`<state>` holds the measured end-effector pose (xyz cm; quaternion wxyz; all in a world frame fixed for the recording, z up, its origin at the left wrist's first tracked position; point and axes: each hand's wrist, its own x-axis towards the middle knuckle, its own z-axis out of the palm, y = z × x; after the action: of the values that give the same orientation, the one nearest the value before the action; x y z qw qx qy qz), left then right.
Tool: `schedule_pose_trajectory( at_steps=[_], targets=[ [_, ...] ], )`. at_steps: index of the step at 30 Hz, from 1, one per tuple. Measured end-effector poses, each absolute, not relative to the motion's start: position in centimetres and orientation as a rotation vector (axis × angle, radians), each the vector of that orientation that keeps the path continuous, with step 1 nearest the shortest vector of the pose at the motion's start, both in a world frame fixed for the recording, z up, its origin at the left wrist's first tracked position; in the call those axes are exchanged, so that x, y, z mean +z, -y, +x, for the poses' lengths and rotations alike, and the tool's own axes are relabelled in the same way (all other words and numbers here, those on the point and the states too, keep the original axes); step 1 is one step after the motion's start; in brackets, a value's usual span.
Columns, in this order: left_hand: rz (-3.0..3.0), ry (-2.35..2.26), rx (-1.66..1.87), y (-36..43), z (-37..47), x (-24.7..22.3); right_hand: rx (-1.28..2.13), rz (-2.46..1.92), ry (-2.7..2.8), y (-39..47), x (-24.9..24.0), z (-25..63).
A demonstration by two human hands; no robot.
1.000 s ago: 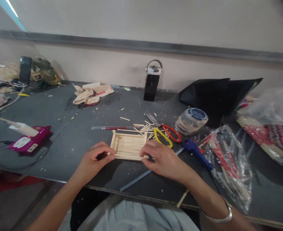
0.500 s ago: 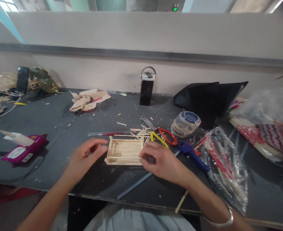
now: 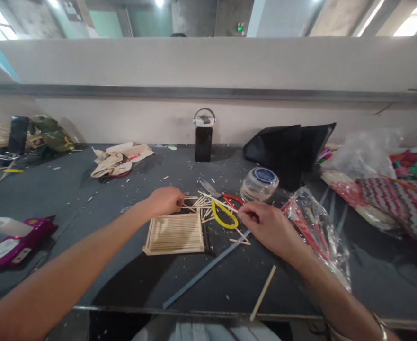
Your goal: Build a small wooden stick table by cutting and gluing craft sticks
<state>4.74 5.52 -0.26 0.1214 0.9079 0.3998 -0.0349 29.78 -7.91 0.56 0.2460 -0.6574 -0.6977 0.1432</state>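
Observation:
A shallow tray (image 3: pixel 175 234) built of pale thin wooden sticks lies on the dark table, with neither hand on it. Just behind its rear edge, my left hand (image 3: pixel 165 201) is closed in a pinch at the end of a thin wooden stick (image 3: pixel 190 207); its fingertips are partly hidden. My right hand (image 3: pixel 270 225) pinches the near end of a longer wooden stick (image 3: pixel 218 201), which slants up and left over the loose pile. Short cut sticks (image 3: pixel 204 214) lie between the hands. Beside them are scissors (image 3: pixel 210 188) with red handles and a yellow-handled tool (image 3: pixel 226 222).
A clear jar with blue lid (image 3: pixel 260 183) stands behind my right hand. A long flat metal strip (image 3: pixel 204 272) crosses the table, and a loose stick (image 3: pixel 263 293) lies at the front edge. Plastic-wrapped sticks (image 3: pixel 318 232) lie right; a purple power strip (image 3: pixel 18 241) left. A phone (image 3: pixel 203 144) stands behind.
My left hand has moved from the tray's left side to behind it, closing in a pinch. My right hand has left the tray, moved right and taken a long stick. The view has shifted.

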Motion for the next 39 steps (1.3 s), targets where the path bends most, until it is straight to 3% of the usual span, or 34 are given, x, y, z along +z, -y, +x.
schedule_pose_trajectory(
  at_steps=[10, 17, 20, 24, 27, 31, 39],
  targets=[
    [2.775, -1.359, -0.063, -3.3, 0.8, 3.0, 0.318, -2.030, 1.824, 8.8, -2.0, 32.2],
    [2.628, -1.230, 0.530, 5.8, -0.9, 1.7, 0.139, -2.025, 1.878, 9.6, -2.5, 31.3],
    [2.544, -1.208, 0.743, 8.2, -0.5, 0.5, 0.072, -1.822, 1.896, 10.1, -1.4, 29.5],
    [2.042, -1.278, 0.984, 10.7, 1.2, -0.1, 0.553, -1.525, 1.835, 11.3, 0.4, 25.4],
    [1.403, -1.167, 0.963, 12.7, 3.5, -0.4, 0.902, -1.313, 1.708, 12.4, 0.8, 22.3],
    [0.949, -0.984, 0.974, 14.2, 5.4, -0.6, 0.998, -1.235, 1.628, 13.0, 0.8, 20.5],
    [0.786, -0.936, 0.702, 14.9, 3.6, -1.7, 1.214, -1.383, 1.531, 12.1, 1.0, 21.3]
  ],
)
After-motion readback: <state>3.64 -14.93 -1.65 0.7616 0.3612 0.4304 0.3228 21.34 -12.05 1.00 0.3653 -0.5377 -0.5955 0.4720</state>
